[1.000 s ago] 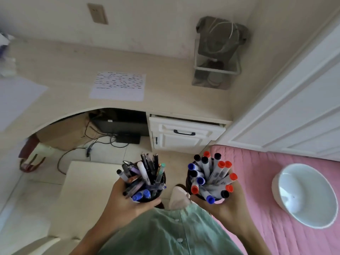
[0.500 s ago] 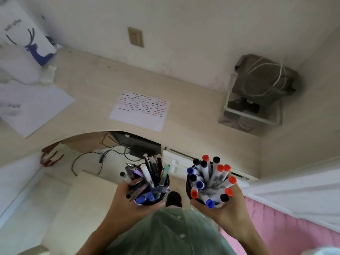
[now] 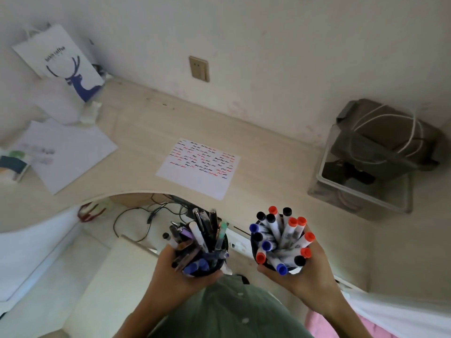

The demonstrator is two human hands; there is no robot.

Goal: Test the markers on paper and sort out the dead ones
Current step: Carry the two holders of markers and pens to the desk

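Upright, markers [image 3: 283,240] inside right grip [image 3: 300,276]

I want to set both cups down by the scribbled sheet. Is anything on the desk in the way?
Nothing visible. The left hand holds the pen cup, the right hand the marker cup. The desk around the sheet is bare; the bin sits far right.

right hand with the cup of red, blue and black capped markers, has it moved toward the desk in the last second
Yes. The right hand holding the cup of red, blue and black capped markers is now nearer the pale wooden desk's curved edge, closer to the squiggle-marked white paper.
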